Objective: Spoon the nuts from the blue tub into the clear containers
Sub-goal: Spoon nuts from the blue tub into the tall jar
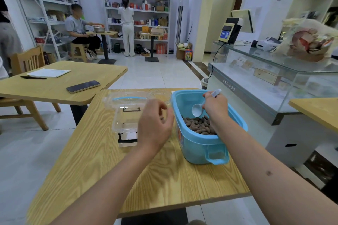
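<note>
Brown nuts (200, 125) heaped in the rectangular blue plastic tub (208, 144) on the wooden table (164, 184). Beside it, a clear plastic container (126, 115), nothing visible inside. Right hand (215, 106) pinches a white plastic spoon (198, 109) above the nuts, bowl down. Left hand (154, 124) hovers between tub and container, fingers loosely curled, holding nothing.

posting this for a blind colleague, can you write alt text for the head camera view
A person's right hand holds a white spoon over brown nuts in a blue tub on a wooden table. The left hand hovers, fingers loosely curled, beside an empty clear container left of the tub.
</note>
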